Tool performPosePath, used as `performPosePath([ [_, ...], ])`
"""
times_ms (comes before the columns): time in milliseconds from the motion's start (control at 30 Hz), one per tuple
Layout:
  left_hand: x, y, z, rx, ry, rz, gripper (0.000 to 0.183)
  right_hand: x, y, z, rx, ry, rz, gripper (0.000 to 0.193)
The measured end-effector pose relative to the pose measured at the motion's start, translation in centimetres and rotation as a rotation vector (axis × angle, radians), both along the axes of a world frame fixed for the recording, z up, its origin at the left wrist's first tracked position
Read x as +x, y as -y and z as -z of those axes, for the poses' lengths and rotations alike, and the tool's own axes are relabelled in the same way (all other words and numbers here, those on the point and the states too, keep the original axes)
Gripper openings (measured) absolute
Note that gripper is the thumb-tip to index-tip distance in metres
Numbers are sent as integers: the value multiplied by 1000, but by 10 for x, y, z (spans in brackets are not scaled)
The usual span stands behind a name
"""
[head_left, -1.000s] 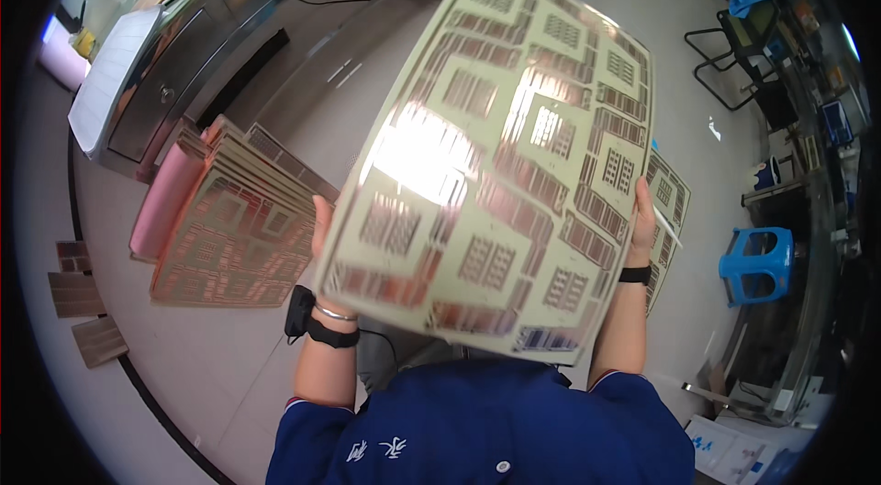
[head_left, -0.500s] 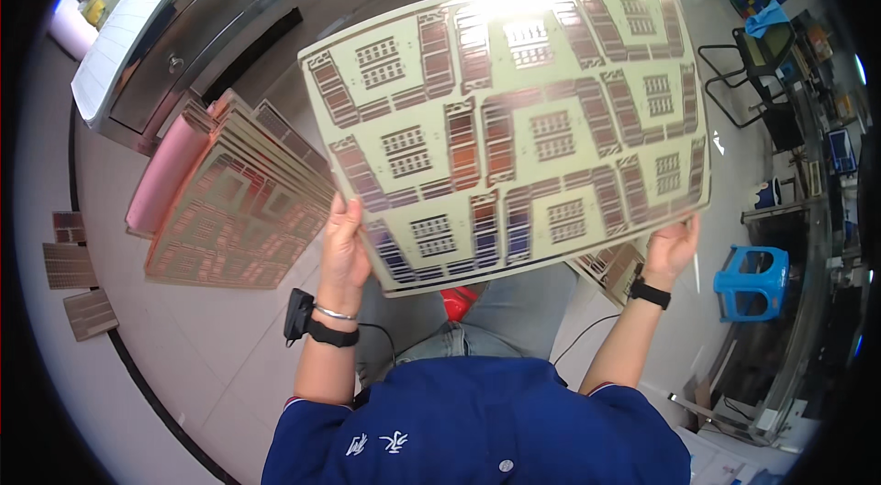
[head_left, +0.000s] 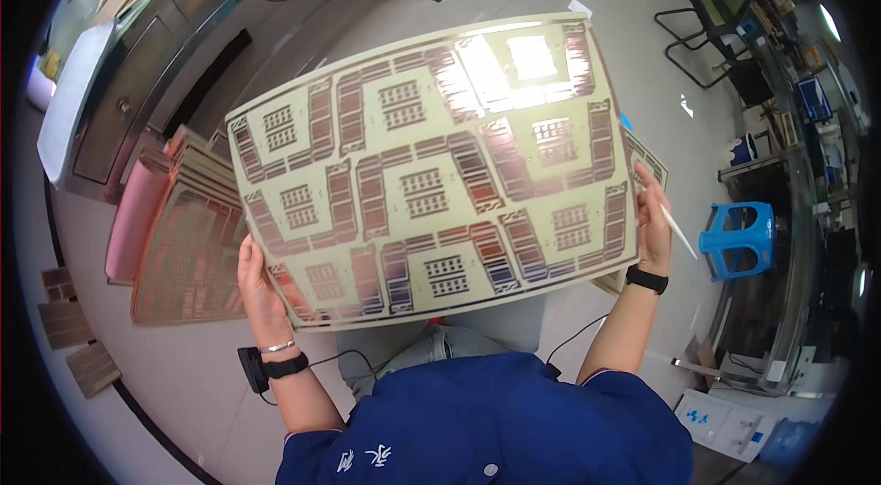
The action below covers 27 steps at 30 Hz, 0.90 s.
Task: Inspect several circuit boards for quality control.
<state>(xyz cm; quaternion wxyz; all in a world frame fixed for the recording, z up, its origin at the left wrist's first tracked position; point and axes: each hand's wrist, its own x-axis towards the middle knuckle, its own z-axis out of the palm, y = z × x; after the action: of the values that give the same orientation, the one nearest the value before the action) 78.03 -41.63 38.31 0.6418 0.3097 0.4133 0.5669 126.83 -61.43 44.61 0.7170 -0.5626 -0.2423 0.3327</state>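
A large pale-yellow circuit board panel (head_left: pixel 404 164) with repeated copper patterns spans the middle, tilted, with glare on its upper right. My left hand (head_left: pixel 262 288) grips its lower left edge, some fingers hidden behind. On the right edge, my right hand (head_left: pixel 652 226) holds the panel too. A thin white stick (head_left: pixel 679 230) sticks out beside that hand; how it is held is hard to see. Both wrists wear black bands, and the left one also has a bracelet and a small black device.
Several similar panels (head_left: pixel 188 251) stand stacked at the left beside a pink roll (head_left: pixel 138 219). More panels (head_left: pixel 650 157) show partly behind the held one. A metal drawer cabinet (head_left: pixel 138 109) is at upper left. Blue stools (head_left: pixel 737 240), a chair (head_left: pixel 720 35) and a cluttered rack stand right.
The panel has shifted left in the picture and changed its tilt. My right hand has gone from the panel's lower right corner up to its right edge. The surroundings have shifted slightly too.
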Motion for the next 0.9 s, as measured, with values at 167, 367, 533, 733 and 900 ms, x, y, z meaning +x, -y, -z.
performPosePath([
  [167, -6, 2, -9, -10, -24, -19, 30, -19, -18, -18, -77, 64, -27, 45],
  [367, -4, 1, -42, 106, 28, -110, 30, -6, -17, -19, 64, 129, 30, 25],
  [533, -24, -5, -56, 321, 199, -52, 18, 18, -13, -23, 239, 300, 3, 22],
  [733, -13, -10, -39, 570, 202, 105, 14, -2, -52, -48, 211, 29, -146, 34],
  [900, 49, 12, -82, 210, -87, -3, 39, -49, -51, -43, 290, -500, -226, 58],
])
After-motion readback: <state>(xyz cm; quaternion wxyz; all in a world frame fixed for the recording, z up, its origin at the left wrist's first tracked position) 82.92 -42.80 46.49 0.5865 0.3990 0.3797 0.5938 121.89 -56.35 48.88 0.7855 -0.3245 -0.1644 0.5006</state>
